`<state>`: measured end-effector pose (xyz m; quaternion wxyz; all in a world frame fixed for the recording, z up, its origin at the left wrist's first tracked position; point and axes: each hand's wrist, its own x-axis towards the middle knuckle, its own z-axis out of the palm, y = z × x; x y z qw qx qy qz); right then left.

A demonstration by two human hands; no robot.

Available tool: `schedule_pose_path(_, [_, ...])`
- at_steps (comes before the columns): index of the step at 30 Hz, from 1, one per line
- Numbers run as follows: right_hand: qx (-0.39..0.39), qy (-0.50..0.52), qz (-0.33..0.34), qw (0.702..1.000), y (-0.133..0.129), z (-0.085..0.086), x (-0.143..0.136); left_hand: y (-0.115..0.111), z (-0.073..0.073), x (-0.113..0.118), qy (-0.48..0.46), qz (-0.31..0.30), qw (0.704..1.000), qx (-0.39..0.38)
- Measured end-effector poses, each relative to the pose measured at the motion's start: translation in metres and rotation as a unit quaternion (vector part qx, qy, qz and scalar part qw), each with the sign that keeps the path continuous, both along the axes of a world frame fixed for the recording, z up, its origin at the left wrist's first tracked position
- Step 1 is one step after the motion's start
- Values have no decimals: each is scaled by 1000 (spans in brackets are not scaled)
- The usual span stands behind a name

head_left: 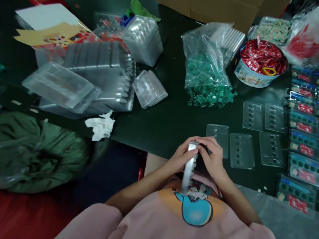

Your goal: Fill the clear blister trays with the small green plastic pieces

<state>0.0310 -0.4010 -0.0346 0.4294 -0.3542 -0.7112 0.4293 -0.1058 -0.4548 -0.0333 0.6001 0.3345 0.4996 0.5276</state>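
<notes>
A thin stack of clear plastic blister trays (189,170) stands on edge in front of my shirt, at the near side of the table. My left hand (182,155) grips it from the left, thumb along its face. The fingers of my right hand (213,156) curl over its top edge, with the thumb against its right side. Just beyond my right hand lies a single clear tray (219,134), partly covered by the fingers. Another clear tray (242,151) with small moulded pockets lies flat to its right.
Filled packs (306,149) line the right side in rows. Farther back are a bag of green pieces (212,79) and a round tin of red packets (262,65). Stacked clear trays (95,70) and a crumpled tissue (100,126) lie left. A cardboard box (207,1) stands behind.
</notes>
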Motion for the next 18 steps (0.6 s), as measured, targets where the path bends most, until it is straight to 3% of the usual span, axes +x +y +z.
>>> schedule_pose_path(9, [18,29,-50,998,-3,-15,-5,-2,3,1,16,1,1000,4])
schedule_pose_path(14, [65,18,-43,997,2,-19,-8,-3,2,0,-1,10,1000,-1])
schedule_pose_path(18, [53,18,-34,998,1,-23,-10,-4,4,0,-19,20,1000,11])
